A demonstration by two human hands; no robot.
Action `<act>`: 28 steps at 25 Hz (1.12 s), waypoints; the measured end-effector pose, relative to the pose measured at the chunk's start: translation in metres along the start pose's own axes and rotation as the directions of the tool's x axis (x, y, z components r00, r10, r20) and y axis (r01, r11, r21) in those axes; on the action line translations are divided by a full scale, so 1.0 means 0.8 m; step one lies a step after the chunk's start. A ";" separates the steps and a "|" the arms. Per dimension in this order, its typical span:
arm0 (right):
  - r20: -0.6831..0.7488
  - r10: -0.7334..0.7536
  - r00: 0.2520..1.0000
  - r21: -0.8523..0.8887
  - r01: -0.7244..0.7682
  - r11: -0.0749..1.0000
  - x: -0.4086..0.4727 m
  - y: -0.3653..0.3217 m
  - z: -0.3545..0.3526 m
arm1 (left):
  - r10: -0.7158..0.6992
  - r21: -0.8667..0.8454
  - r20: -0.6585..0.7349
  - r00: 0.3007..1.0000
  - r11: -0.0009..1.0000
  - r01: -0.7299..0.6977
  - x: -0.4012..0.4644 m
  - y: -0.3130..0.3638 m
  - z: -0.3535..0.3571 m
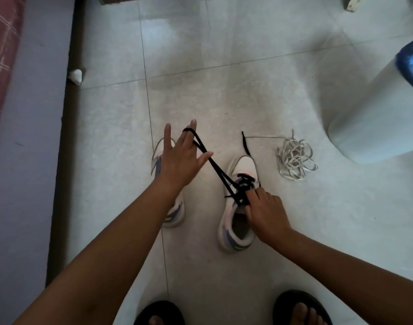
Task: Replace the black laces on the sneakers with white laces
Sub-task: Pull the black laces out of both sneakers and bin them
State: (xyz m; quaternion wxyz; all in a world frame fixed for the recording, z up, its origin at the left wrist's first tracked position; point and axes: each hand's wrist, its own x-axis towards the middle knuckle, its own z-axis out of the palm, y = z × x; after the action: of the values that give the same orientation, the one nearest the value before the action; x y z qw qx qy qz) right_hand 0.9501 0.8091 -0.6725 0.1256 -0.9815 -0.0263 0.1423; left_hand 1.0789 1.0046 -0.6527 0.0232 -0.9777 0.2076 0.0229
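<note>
Two sneakers on the tiled floor (224,90), side by side, toes pointing away from the person. The left sneaker (175,207) sits largely under the left forearm, so its lacing is hidden. The right sneaker (236,221) is in plain sight, and one black lace (220,173) is threaded through its eyelets.

One loose bundle of white laces (294,158) lies on the floor just right of the right sneaker's toe, well apart from both hands; how many laces are in that tangle I cannot tell.

Now the hands. The left hand (179,158) is up above the left sneaker, fingers spread wide and nearly straight, with a loop of the black lace hooked round one finger. From there two strands run taut, down and to the right, into the right sneaker's lacing. The right hand (266,212) is down on the right sneaker, fingers curled over the tongue area, fingertips right at the crossed black lace; it looks like a pinch on the lace, though the exact grip is hidden. One free end of the black lace sticks out beyond the toe, toward the white bundle.

At the bottom edge, two feet in black sandals (299,308). On the right stands a pale bin (369,127).
</note>
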 end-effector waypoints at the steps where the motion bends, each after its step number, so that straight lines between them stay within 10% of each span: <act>1: 0.009 0.012 1.000 0.000 -0.012 1.000 0.001 -0.001 -0.001 | 0.018 0.107 0.045 0.999 0.994 -0.023 0.010 -0.009 -0.002; 4: 0.063 0.047 0.997 -0.056 -0.043 0.997 0.007 -0.005 0.000 | -0.052 0.202 0.255 0.966 0.979 -0.001 0.043 -0.014 -0.018; 12: 0.149 0.044 0.988 -0.137 -0.024 0.990 0.017 0.000 -0.009 | -0.146 -0.320 0.428 0.892 0.899 0.300 0.056 0.006 -0.017; 16: 0.113 0.077 0.991 -0.063 -0.070 0.995 0.018 0.005 -0.011 | 0.044 0.145 -0.012 0.999 0.988 -0.042 0.050 0.002 -0.017; 21: 0.152 0.064 0.986 -0.139 -0.043 0.989 0.006 0.010 -0.007 | 0.121 0.675 0.098 0.988 0.721 -0.155 0.043 0.000 -0.005; 25: 0.154 -0.014 0.988 -0.201 0.045 0.979 -0.016 0.022 0.004 | -0.028 0.313 0.291 0.956 0.947 -0.068 0.061 -0.029 -0.026; 28: 0.089 0.042 0.995 -0.010 -0.041 0.999 -0.015 0.028 0.000 | 0.132 0.079 0.475 0.870 0.978 -0.191 0.057 -0.024 -0.026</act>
State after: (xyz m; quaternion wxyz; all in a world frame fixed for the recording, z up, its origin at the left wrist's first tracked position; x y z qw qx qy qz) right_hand 0.9389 0.7861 -0.6753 0.1175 -0.9749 -0.0122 0.1886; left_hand 1.1289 1.0023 -0.6337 0.1310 -0.9191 0.2781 0.2466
